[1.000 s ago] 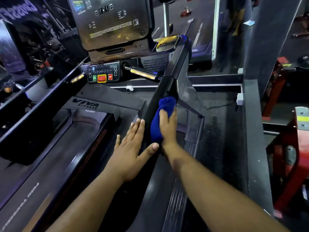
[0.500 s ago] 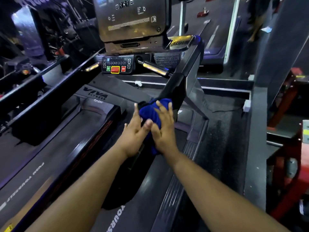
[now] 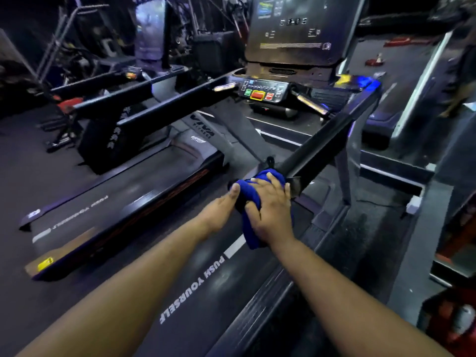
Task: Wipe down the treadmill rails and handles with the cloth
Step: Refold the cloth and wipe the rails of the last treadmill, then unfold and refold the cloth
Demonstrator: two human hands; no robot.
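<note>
Head view: the blue cloth [image 3: 253,199] is wrapped over the near end of the right rail [image 3: 327,143] of the treadmill [image 3: 144,181], pressed flat under the right hand [image 3: 270,210], while its left edge is held by the left hand [image 3: 224,207] with the thumb on the fabric. For a clean pass, the cloth is best kept folded around the rail, with even pressure applied, and drawn along toward the console [image 3: 262,90] so that top and sides are covered.

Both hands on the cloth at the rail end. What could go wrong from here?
1. The blue cloth hangs loose below the right hand and may snag the right rail end.
2. Wiping up toward the console, a hand might press its coloured buttons.
</note>
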